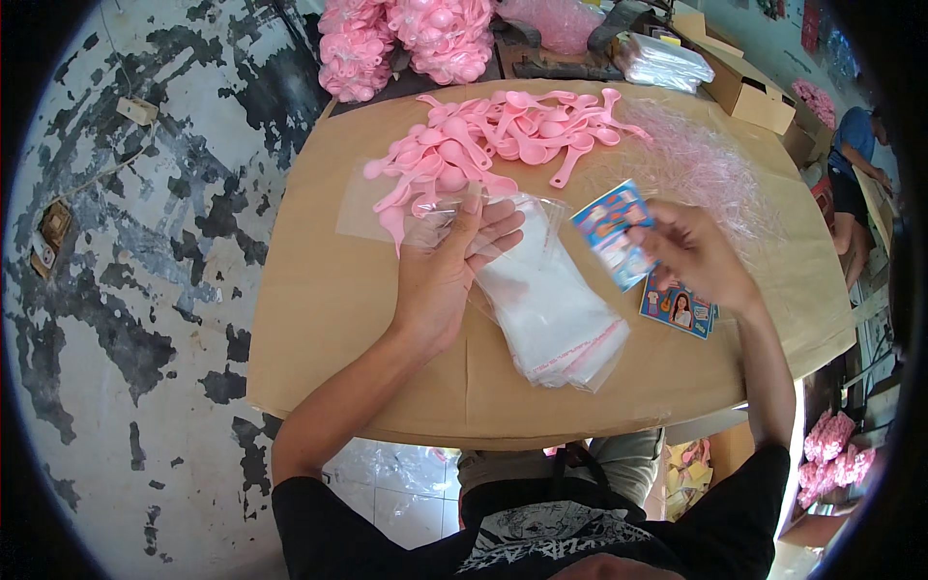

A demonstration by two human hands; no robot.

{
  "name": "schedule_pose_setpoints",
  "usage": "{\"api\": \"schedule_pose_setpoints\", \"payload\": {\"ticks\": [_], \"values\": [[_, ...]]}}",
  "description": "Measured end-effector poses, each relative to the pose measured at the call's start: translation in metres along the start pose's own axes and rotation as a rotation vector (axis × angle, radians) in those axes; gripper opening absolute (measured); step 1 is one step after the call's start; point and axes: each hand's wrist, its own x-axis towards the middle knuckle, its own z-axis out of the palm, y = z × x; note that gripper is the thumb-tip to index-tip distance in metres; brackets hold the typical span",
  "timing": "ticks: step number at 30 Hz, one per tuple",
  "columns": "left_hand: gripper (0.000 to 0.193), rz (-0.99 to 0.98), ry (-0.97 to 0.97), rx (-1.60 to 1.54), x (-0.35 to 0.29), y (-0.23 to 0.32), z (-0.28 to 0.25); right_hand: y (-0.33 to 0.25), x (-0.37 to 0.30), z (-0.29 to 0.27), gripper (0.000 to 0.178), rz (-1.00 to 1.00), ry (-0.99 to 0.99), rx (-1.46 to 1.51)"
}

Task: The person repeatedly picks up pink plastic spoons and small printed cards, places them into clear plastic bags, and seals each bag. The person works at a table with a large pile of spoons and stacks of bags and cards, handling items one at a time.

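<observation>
My left hand (447,256) is raised over the table, palm up, with a clear plastic bag (425,227) held at its thumb and fingers. Pinched between the thumb and fingers of my right hand (698,249) is a small blue printed card (615,232), tilted toward the left hand. Under that hand lies a small stack of similar cards (679,307), partly covered by it. Between the two hands a pile of clear plastic bags (561,309) rests on the table. A heap of pink plastic scoops (522,126) spreads just beyond my left hand.
Thin clear plastic strips (701,159) lie at the table's right. Along the back are bagged pink scoops (449,39), a packet of clear film (662,63) and a cardboard box (749,92). Another person (853,145) sits at far right. A peeling wall (145,290) is at left.
</observation>
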Motion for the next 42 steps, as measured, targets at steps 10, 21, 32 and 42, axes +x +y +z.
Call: {"api": "schedule_pose_setpoints", "payload": {"ticks": [10,21,32,42], "values": [[0.051,0.018,-0.051,-0.009,-0.007,0.006,0.009,-0.013,0.02,0.037,0.02,-0.152,-0.136,-0.08],[0.028,0.001,0.008,0.081,-0.004,0.013,-0.002,-0.019,0.051,0.054,0.02,-0.183,-0.215,0.107],[0.057,0.149,-0.316,-0.038,0.0,0.015,-0.007,-0.024,0.053,0.076,0.019,-0.303,-0.101,0.304],[0.063,0.174,-0.239,0.328,-0.003,0.026,-0.023,-0.036,0.052,0.065,0.03,-0.237,-0.275,0.462]]}}
